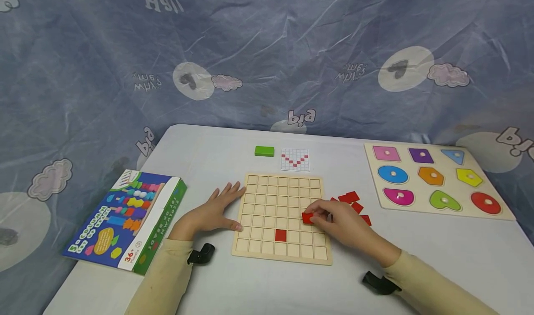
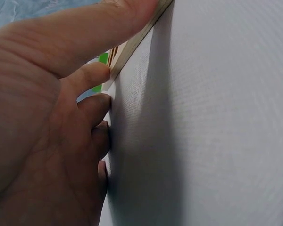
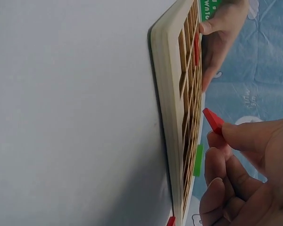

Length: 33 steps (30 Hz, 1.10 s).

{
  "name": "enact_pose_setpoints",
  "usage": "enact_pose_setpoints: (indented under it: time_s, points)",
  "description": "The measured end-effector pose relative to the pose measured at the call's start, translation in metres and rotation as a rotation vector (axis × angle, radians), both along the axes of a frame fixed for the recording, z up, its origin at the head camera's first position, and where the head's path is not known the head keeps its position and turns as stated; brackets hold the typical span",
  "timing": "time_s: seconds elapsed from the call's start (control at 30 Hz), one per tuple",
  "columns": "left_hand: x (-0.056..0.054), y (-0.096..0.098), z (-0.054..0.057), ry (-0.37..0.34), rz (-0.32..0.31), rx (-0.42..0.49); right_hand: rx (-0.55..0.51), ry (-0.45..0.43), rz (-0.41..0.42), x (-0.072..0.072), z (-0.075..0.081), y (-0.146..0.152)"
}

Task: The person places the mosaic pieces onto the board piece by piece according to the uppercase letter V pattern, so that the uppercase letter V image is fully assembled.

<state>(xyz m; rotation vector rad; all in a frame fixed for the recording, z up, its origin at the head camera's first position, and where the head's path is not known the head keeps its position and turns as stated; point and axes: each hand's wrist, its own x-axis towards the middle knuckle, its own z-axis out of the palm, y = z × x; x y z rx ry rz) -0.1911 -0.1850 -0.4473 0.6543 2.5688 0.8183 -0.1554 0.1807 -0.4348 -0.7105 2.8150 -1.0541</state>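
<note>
A wooden grid board [image 1: 269, 197] lies in the middle of the table, with one red square tile [image 1: 281, 235] set in a cell of its lower part. My right hand [image 1: 340, 222] pinches another red tile [image 1: 307, 218] between thumb and fingers over the board's right side; the right wrist view shows this tile [image 3: 213, 121] tilted and apart from the grid. My left hand [image 1: 210, 213] rests at the board's left edge, fingers spread, thumb touching the rim. Several loose red tiles [image 1: 349, 197] lie right of the board, partly behind my right hand.
Behind the board lie a pattern card [image 1: 295, 160] with a red V of squares and a green block [image 1: 264, 151]. A bead-set box [image 1: 125, 217] stands at the left. A shape puzzle board [image 1: 438, 178] with knobbed pieces lies at the right.
</note>
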Motion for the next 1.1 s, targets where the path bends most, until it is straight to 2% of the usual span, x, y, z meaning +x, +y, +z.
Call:
enact_pose_setpoints:
  time_s: [0.57, 1.1]
  points:
    - [0.0, 0.002, -0.002, -0.004, 0.039, -0.02, -0.024, -0.02, 0.083, -0.003, 0.003, -0.036]
    - [0.0, 0.002, 0.0, -0.017, 0.046, -0.031, 0.035, -0.015, 0.114, -0.009, -0.003, -0.065]
